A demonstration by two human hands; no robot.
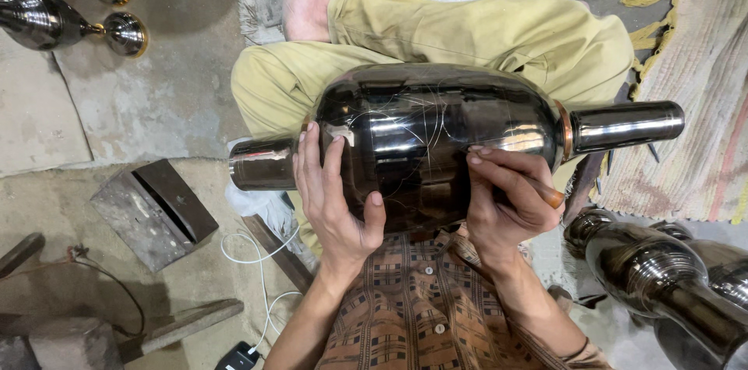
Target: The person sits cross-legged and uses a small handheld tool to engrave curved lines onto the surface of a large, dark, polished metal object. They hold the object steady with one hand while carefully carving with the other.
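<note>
Here, a large dark polished metal vessel [436, 136] lies on its side across the person's lap, its narrow neck [623, 125] pointing right and its short base [261, 163] pointing left. The left hand [331, 199] lies spread flat against the belly of the vessel, fingers wide, thumb wrapped round the near curve — steadying it. The right hand [506, 199] is closed around a thin wooden-handled tool [538, 189], its tip hidden against the metal where fine scratched lines [425, 125] show pale. The vessel looks rigid and fairly heavy, and its glossy skin is probably slippery; the belly takes a broad palm well, while the neck or base would give a surer grip. More such vessels [670, 276] stand near right, others [47, 19] far left.
</note>
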